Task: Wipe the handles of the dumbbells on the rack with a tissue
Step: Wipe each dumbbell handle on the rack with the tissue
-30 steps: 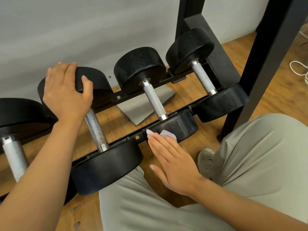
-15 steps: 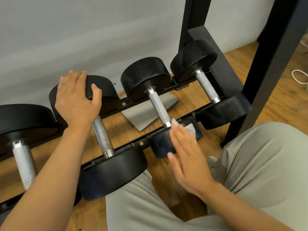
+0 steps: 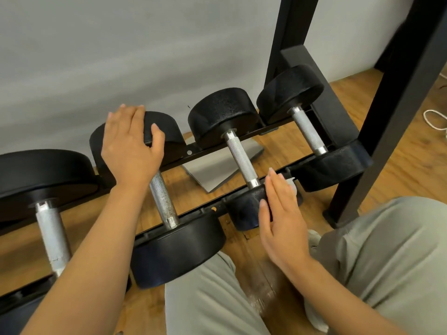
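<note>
Several black dumbbells lie across a low black rack [image 3: 193,151]. My left hand [image 3: 130,146] rests over the far head of the second dumbbell [image 3: 169,131], fingers laid over its top and thumb on its face. Its knurled steel handle [image 3: 163,199] is bare below my wrist. My right hand [image 3: 280,213], fingers straight, presses a white tissue [image 3: 291,184] against the near head of the third dumbbell [image 3: 244,211], just below the end of that handle [image 3: 242,160]. Most of the tissue is hidden behind my fingers. Two other handles, the leftmost handle [image 3: 50,235] and the rightmost handle [image 3: 307,131], are untouched.
A black upright post [image 3: 387,117] stands close on the right of the rack. A grey flat plate [image 3: 217,170] lies on the wood floor under the rails. A white cord [image 3: 435,119] lies far right. My knees in grey trousers [image 3: 377,250] crowd the foreground.
My right hand has slid the tissue up and to the right over the third dumbbell's near head, toward the handle's end. My left hand has stayed on the second dumbbell's far head.
</note>
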`<state>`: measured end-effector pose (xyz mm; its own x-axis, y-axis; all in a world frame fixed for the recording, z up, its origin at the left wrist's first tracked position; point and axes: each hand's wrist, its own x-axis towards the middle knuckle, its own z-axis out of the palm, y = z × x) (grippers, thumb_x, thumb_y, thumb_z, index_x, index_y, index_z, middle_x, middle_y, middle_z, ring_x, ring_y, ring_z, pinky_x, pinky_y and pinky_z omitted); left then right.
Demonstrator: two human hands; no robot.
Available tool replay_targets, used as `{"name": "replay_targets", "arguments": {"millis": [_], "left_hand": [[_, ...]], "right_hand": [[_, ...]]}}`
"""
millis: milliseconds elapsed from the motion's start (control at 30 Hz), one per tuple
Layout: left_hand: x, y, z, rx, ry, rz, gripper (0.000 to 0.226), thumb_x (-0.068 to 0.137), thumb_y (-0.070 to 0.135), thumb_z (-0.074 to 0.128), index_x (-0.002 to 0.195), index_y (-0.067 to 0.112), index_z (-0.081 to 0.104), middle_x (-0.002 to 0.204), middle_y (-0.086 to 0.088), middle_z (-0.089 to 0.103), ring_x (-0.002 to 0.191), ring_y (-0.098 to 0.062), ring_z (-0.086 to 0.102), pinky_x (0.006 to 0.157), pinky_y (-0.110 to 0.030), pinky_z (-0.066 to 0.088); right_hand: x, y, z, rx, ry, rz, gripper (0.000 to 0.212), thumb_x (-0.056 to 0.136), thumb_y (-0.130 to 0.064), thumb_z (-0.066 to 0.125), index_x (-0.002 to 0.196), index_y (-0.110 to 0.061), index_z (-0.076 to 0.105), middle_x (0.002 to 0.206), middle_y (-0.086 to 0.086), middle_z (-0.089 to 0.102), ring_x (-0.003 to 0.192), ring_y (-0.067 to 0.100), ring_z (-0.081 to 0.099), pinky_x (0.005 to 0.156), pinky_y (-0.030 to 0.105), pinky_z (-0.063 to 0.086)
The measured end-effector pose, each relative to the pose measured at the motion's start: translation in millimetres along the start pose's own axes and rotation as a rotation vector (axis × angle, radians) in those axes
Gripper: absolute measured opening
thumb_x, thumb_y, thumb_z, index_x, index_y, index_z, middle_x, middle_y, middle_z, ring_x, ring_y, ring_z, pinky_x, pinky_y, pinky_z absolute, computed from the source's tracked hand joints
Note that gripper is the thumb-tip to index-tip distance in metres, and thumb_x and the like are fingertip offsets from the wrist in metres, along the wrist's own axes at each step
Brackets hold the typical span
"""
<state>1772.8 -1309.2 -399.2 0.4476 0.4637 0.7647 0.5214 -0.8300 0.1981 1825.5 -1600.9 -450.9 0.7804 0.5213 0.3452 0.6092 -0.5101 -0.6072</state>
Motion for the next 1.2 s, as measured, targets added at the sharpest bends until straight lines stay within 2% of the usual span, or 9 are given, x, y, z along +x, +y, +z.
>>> {"name": "replay_targets", "arguments": {"millis": [167,267,400,467,600,733,833,1100,1200], "left_hand": [[1,0,1,-0.003,0.006,0.015,0.043,0.101,0.031,0.048,0.131,0.005,0.063,0.131,-0.013,0.065,0.13,-0.027,0.054,0.117,-0.04,0.035],[1,-1,-1,-0.015,-0.018,0.018,0.043,0.101,0.031,0.048,0.131,0.004,0.063,0.132,-0.013,0.064,0.132,-0.027,0.053,0.118,-0.039,0.03],[2,1,-7,-0.023,-0.105,0.007,0.048,0.101,0.034,0.045,0.136,0.004,0.059,0.138,-0.013,0.06,0.136,-0.027,0.048,0.12,-0.042,0.029],[3,1,-13,-0.008,-0.173,0.014,0.052,0.101,0.036,0.043,0.139,0.004,0.055,0.142,-0.015,0.056,0.139,-0.029,0.044,0.121,-0.042,0.026],[3,2,-22,0.022,-0.279,0.029,0.056,0.101,0.037,0.043,0.145,0.003,0.047,0.148,-0.016,0.049,0.144,-0.029,0.036,0.123,-0.041,0.018],[-8,12,-30,0.05,-0.292,-0.021,0.052,0.101,0.03,0.052,0.147,0.006,0.044,0.154,-0.014,0.041,0.148,-0.027,0.029,0.123,-0.041,0.015],[-27,19,-45,0.061,-0.321,-0.049,0.054,0.099,0.028,0.057,0.147,0.007,0.045,0.155,-0.012,0.04,0.147,-0.026,0.03,0.122,-0.041,0.018],[-79,10,-92,0.118,-0.414,-0.1,0.056,0.099,0.038,0.044,0.147,0.009,0.044,0.153,-0.008,0.044,0.143,-0.018,0.036,0.121,-0.039,0.026],[-102,-7,-112,0.149,-0.457,-0.098,0.055,0.098,0.036,0.047,0.145,0.008,0.047,0.149,-0.008,0.049,0.14,-0.021,0.042,0.118,-0.043,0.033]], "right_hand": [[0,11,-8,-0.155,-0.271,-0.394,0.056,0.09,-0.007,0.051,0.145,-0.013,0.043,0.155,0.001,0.035,0.146,0.013,0.026,0.118,0.036,0.022],[14,21,-22,-0.194,-0.382,-0.445,0.075,0.078,0.009,0.065,0.146,-0.015,0.042,0.156,-0.001,0.032,0.146,0.011,0.025,0.118,0.032,0.023],[29,25,-43,-0.202,-0.491,-0.488,0.098,0.068,0.019,0.07,0.148,-0.028,0.037,0.156,-0.009,0.034,0.142,0.008,0.032,0.108,0.029,0.04],[37,25,-47,-0.148,-0.49,-0.509,0.09,0.074,0.015,0.071,0.146,-0.028,0.039,0.15,-0.009,0.043,0.137,0.008,0.041,0.105,0.029,0.045],[55,22,-49,-0.057,-0.49,-0.55,0.06,0.083,0.0,0.069,0.137,-0.025,0.055,0.14,-0.011,0.053,0.128,0.006,0.05,0.107,0.024,0.039],[71,13,-39,0.071,-0.447,-0.581,0.04,0.093,-0.023,0.048,0.132,-0.026,0.06,0.133,-0.014,0.056,0.124,0.003,0.052,0.105,0.026,0.042],[75,-1,-24,0.209,-0.406,-0.624,0.032,0.098,-0.021,0.056,0.128,-0.024,0.062,0.128,-0.013,0.059,0.122,0.002,0.053,0.101,0.027,0.046],[25,-40,34,0.554,-0.356,-0.807,0.016,0.094,-0.02,0.067,0.106,-0.015,0.076,0.102,-0.003,0.068,0.1,0.013,0.06,0.085,0.031,0.049],[10,-50,56,0.596,-0.296,-0.77,0.014,0.091,-0.02,0.068,0.095,-0.011,0.078,0.104,-0.001,0.063,0.103,0.014,0.057,0.095,0.035,0.047]]}}
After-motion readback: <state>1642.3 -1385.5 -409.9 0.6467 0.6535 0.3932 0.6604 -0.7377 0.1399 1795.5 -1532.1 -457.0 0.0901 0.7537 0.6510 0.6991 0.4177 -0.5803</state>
